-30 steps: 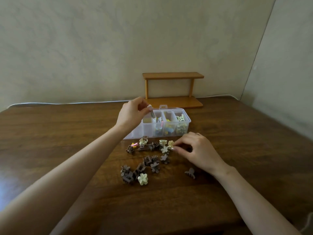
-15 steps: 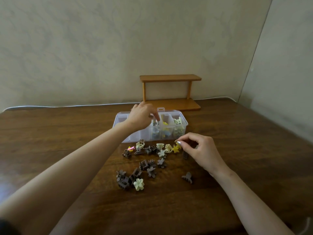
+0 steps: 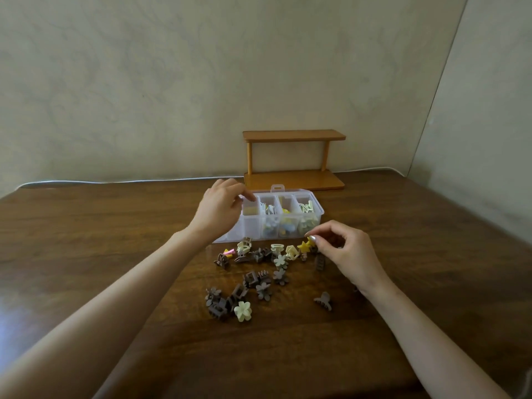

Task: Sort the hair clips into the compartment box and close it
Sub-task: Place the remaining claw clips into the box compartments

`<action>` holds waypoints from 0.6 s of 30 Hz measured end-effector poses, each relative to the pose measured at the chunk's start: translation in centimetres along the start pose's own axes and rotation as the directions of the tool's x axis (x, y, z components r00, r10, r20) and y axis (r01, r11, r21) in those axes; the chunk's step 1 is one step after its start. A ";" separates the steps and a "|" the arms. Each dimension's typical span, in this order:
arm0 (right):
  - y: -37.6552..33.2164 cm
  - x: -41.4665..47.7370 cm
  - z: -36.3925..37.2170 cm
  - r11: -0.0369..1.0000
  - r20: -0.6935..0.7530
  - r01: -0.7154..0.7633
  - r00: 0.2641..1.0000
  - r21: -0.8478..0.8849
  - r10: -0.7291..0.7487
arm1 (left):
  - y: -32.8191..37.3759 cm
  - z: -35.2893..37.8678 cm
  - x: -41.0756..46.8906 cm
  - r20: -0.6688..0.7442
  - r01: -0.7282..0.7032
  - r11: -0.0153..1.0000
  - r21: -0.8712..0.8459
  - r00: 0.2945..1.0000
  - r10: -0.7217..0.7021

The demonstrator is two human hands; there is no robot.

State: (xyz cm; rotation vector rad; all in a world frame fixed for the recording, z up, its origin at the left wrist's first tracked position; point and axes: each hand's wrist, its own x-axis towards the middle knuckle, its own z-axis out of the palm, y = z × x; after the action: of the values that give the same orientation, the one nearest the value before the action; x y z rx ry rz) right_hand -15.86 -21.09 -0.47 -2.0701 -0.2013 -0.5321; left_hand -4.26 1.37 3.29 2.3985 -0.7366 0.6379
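- Dark wooden table point(image 3: 115, 254) under my forearms, with loose hair clips point(image 3: 256, 279) scattered close in. They're mostly brown, and a cream flower clip point(image 3: 243, 311) lies nearest.
- Just past them is my right hand point(image 3: 345, 251), thumb and forefinger pinched on a small yellow clip point(image 3: 309, 241) at the pile's far right edge.
- Left hand point(image 3: 218, 210) hovers over the left end of the compartment box point(image 3: 316, 210), fingers curled; whether they hold anything, I can't tell.
- Box lid is open and several compartments are part-filled. Sorting's midway, I'd say, with plenty left.
- Next up: carry the yellow one over the near wall into the compartment showing yellow.
- Beyond, a wooden shelf point(image 3: 293, 156) stands against the wall.
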 end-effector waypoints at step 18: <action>-1.6 12.6 5.4 0.979 -0.129 -0.048 0.991 -0.200 0.022 | -2.7 1.2 -6.9 0.277 0.203 0.978 0.054 0.938 -0.210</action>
State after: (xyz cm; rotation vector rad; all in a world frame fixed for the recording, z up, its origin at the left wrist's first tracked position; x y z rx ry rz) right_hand -3.54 -16.54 3.95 -2.2235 -0.0371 -0.6832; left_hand -7.40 5.00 -2.47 2.5758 -0.5777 0.2228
